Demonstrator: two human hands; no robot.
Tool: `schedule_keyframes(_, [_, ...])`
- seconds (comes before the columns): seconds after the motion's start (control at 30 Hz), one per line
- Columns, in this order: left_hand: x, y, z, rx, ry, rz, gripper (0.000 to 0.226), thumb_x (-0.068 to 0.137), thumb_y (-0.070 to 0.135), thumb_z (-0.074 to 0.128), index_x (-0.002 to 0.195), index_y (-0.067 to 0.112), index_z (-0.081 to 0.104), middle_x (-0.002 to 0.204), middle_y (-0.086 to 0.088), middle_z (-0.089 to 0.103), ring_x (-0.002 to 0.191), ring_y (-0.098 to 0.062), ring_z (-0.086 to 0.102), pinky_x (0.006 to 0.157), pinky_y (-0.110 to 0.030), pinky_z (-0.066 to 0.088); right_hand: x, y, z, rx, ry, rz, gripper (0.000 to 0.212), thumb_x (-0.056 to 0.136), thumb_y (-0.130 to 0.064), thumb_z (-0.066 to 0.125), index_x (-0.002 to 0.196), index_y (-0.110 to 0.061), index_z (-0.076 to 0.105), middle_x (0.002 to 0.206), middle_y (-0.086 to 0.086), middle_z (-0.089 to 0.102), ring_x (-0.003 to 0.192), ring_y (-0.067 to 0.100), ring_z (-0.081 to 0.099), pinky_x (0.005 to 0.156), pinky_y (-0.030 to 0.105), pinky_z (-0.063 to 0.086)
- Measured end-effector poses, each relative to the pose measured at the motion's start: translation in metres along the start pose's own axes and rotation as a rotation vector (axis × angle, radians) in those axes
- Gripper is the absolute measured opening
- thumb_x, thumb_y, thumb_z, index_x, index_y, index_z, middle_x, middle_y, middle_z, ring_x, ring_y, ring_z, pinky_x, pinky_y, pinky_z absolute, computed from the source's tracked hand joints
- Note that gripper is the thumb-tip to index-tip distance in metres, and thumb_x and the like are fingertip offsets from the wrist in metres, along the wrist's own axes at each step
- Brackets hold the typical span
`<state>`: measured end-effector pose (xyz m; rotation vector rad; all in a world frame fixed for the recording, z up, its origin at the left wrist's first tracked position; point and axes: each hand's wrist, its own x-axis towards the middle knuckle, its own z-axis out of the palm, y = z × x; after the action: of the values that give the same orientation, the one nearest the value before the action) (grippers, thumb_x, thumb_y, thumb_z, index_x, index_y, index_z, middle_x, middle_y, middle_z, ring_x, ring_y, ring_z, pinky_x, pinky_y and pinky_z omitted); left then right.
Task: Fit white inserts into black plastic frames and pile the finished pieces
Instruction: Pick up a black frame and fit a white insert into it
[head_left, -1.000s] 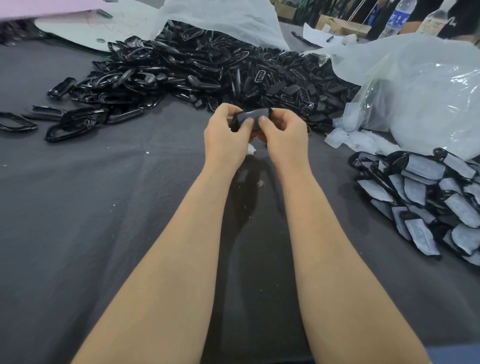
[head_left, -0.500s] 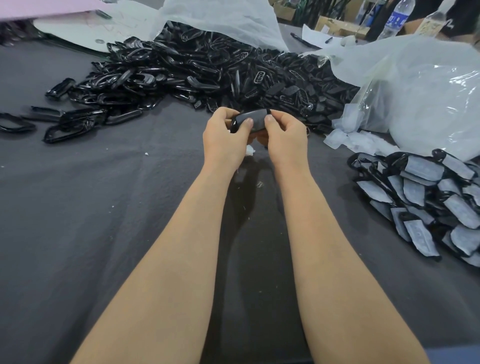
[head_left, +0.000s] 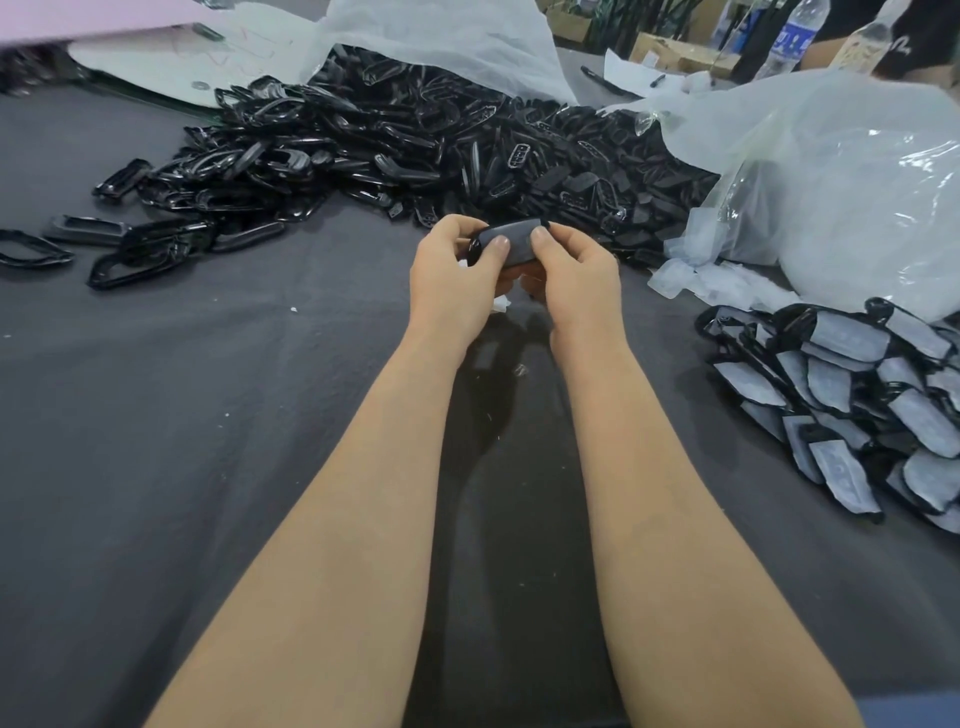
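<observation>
We pinched one glossy oblong black frame (head_left: 511, 240) between left hand (head_left: 451, 280) and right hand (head_left: 574, 278), thumbs pressing its pale matte insert.

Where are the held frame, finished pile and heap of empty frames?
held frame (head_left: 511, 240): head view, its visible upper face.
finished pile (head_left: 848, 340): head view, white insert near its top.
heap of empty frames (head_left: 415, 140): head view, middle of heap.

A black oval plastic frame (head_left: 514, 259), a greyish-white insert (head_left: 514, 234) filling its face, is held raised, face toward the camera. Loose glossy black frames (head_left: 415, 140) heap behind it; finished pieces (head_left: 852, 395) pile at right, translucent white inserts (head_left: 680, 273) just beyond them.
</observation>
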<state>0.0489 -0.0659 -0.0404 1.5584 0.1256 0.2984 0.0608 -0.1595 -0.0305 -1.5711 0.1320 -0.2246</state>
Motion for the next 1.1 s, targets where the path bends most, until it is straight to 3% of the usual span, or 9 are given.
schedule_keyframes(0.17, [0.000, 0.000, -0.001, 0.002, 0.015, 0.029, 0.016, 0.094, 0.012, 0.060, 0.089, 0.026, 0.053, 0.103, -0.005, 0.065, 0.096, -0.022, 0.068, 0.079, -0.032, 0.059, -0.001, 0.000, 0.001, -0.110, -0.011, -0.063, 0.019, 0.095, -0.014, 0.054, 0.109, -0.003, 0.062, 0.090, 0.001, 0.065, 0.077, 0.008, 0.060, 0.065, 0.015, 0.051])
schedule_keyframes(0.3, [-0.001, -0.002, 0.000, 0.061, 0.023, 0.061, 0.015, 0.093, 0.012, 0.061, 0.090, 0.025, 0.054, 0.094, 0.003, 0.064, 0.092, -0.017, 0.067, 0.081, -0.035, 0.059, -0.001, 0.002, 0.001, -0.251, 0.028, -0.134, 0.010, 0.094, -0.013, 0.055, 0.101, -0.008, 0.061, 0.096, 0.009, 0.066, 0.092, 0.024, 0.065, 0.086, 0.040, 0.054])
schedule_keyframes(0.4, [0.001, -0.004, 0.002, 0.086, 0.036, 0.056, 0.011, 0.093, 0.012, 0.061, 0.094, 0.021, 0.055, 0.097, -0.001, 0.066, 0.093, -0.019, 0.067, 0.085, -0.039, 0.057, -0.004, 0.002, 0.001, -0.254, 0.067, -0.148, 0.009, 0.091, -0.012, 0.059, 0.100, -0.012, 0.057, 0.096, 0.013, 0.067, 0.092, 0.028, 0.066, 0.088, 0.045, 0.053])
schedule_keyframes(0.5, [0.003, -0.006, 0.002, 0.044, 0.065, 0.004, 0.008, 0.093, 0.011, 0.060, 0.101, 0.013, 0.057, 0.100, -0.005, 0.067, 0.087, -0.015, 0.070, 0.083, -0.035, 0.058, -0.006, 0.003, 0.001, -0.261, 0.096, -0.198, 0.015, 0.089, -0.009, 0.061, 0.099, -0.014, 0.050, 0.082, 0.005, 0.065, 0.083, 0.022, 0.065, 0.086, 0.036, 0.052])
schedule_keyframes(0.6, [0.003, -0.006, 0.002, -0.017, 0.087, -0.024, 0.007, 0.094, 0.011, 0.060, 0.100, 0.013, 0.057, 0.096, -0.003, 0.068, 0.078, -0.006, 0.069, 0.074, -0.023, 0.058, -0.008, 0.003, 0.003, -0.318, 0.100, -0.289, 0.013, 0.089, -0.004, 0.057, 0.096, -0.012, 0.049, 0.072, -0.008, 0.058, 0.070, 0.008, 0.057, 0.069, 0.010, 0.043])
schedule_keyframes(0.67, [0.004, -0.007, 0.003, 0.040, 0.096, -0.008, 0.009, 0.093, 0.014, 0.061, 0.100, 0.015, 0.057, 0.096, -0.001, 0.067, 0.082, -0.006, 0.066, 0.070, -0.017, 0.055, -0.010, 0.004, 0.004, -0.397, 0.094, -0.349, 0.010, 0.089, -0.004, 0.056, 0.098, -0.008, 0.054, 0.074, -0.013, 0.054, 0.068, -0.001, 0.053, 0.064, 0.002, 0.038])
schedule_keyframes(0.87, [0.001, -0.004, 0.004, 0.116, 0.073, 0.064, 0.008, 0.093, 0.014, 0.061, 0.097, 0.015, 0.054, 0.084, 0.008, 0.059, 0.071, 0.001, 0.057, 0.057, -0.004, 0.044, -0.011, 0.003, 0.009, -0.424, 0.113, -0.386, 0.018, 0.092, -0.006, 0.055, 0.109, -0.003, 0.059, 0.091, -0.005, 0.057, 0.081, 0.007, 0.055, 0.070, 0.004, 0.040])
schedule_keyframes(1.0, [-0.002, -0.002, 0.003, 0.154, 0.073, 0.121, 0.008, 0.094, 0.012, 0.059, 0.093, 0.015, 0.052, 0.081, 0.009, 0.058, 0.067, 0.004, 0.056, 0.058, -0.003, 0.042, -0.010, 0.001, 0.010, -0.296, 0.120, -0.287, 0.012, 0.091, -0.005, 0.057, 0.103, -0.006, 0.058, 0.085, -0.011, 0.055, 0.076, 0.000, 0.054, 0.070, 0.004, 0.042])
schedule_keyframes(1.1, [-0.004, -0.002, 0.002, 0.161, 0.078, 0.137, 0.009, 0.094, 0.010, 0.058, 0.093, 0.014, 0.051, 0.079, 0.011, 0.056, 0.062, 0.016, 0.054, 0.058, -0.002, 0.041, -0.009, -0.002, 0.009, -0.243, 0.116, -0.234, 0.007, 0.090, -0.005, 0.058, 0.096, -0.009, 0.058, 0.088, -0.005, 0.059, 0.080, 0.004, 0.056, 0.071, 0.007, 0.043])
